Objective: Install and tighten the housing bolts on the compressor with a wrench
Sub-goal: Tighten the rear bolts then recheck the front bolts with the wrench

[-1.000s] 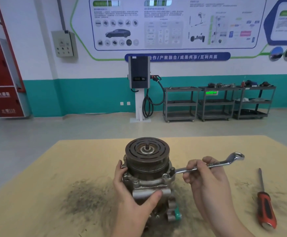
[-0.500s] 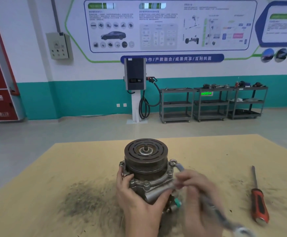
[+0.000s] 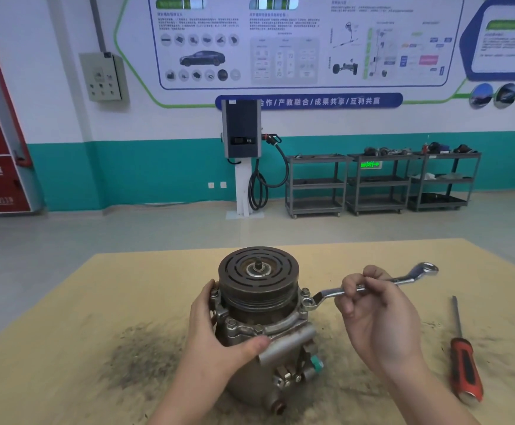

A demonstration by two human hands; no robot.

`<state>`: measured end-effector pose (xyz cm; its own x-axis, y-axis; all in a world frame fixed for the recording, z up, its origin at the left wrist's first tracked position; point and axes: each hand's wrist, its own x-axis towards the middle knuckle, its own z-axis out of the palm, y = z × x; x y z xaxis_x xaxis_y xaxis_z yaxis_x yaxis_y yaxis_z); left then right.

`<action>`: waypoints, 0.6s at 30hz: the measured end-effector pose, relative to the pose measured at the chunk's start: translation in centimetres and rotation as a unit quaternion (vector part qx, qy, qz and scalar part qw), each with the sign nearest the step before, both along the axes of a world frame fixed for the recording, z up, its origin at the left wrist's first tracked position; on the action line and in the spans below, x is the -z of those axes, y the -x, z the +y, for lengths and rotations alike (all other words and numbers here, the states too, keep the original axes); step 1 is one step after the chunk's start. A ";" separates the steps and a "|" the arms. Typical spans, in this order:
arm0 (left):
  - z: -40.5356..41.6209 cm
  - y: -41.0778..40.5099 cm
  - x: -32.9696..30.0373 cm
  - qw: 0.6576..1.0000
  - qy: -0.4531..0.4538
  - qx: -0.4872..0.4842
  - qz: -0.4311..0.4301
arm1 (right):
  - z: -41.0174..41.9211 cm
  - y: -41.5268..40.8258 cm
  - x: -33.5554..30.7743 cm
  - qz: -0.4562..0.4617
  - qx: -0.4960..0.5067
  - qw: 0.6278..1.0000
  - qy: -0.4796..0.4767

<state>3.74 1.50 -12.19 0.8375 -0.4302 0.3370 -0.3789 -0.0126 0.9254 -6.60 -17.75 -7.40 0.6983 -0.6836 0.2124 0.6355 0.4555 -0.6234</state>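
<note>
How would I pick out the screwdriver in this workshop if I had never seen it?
Start at the tan worktable in the foreground, where a metal compressor stands upright in the middle. Look to its far right, past the right hand that grips a silvery wrench. The screwdriver lies flat there by itself, the only tool with a red and black handle.

Table (image 3: 127,302): flat tan top with a dark, gritty smudge (image 3: 139,360) on its near-left part. Compressor (image 3: 262,338) stands upright near the middle, pulley end up, with the smudge at its 9 o'clock, reaching to its base. Screwdriver (image 3: 463,357), red and black handle, lies well apart at the compressor's 3 o'clock, its shaft pointing to 12 o'clock and its handle toward the near edge.
</note>
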 end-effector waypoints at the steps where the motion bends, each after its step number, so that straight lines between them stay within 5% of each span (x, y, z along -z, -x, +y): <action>1: 0.0 0.0 -0.1 1.000 0.000 0.001 -0.001 | -0.3 -0.2 0.0 0.006 -0.013 1.000 -0.010; 13: -0.4 0.1 -0.3 1.000 0.008 0.002 0.010 | -1.2 -1.8 0.1 0.024 -0.062 0.998 -0.009; 18: -1.2 0.4 0.0 0.999 0.022 -0.035 0.009 | -0.3 -1.4 1.0 -0.001 0.018 1.000 -0.007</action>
<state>3.37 0.32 -12.17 0.8711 -0.3553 0.3391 -0.3619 0.0025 0.9322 -5.17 -18.03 -8.41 0.6732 -0.7110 0.2032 0.6525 0.4419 -0.6156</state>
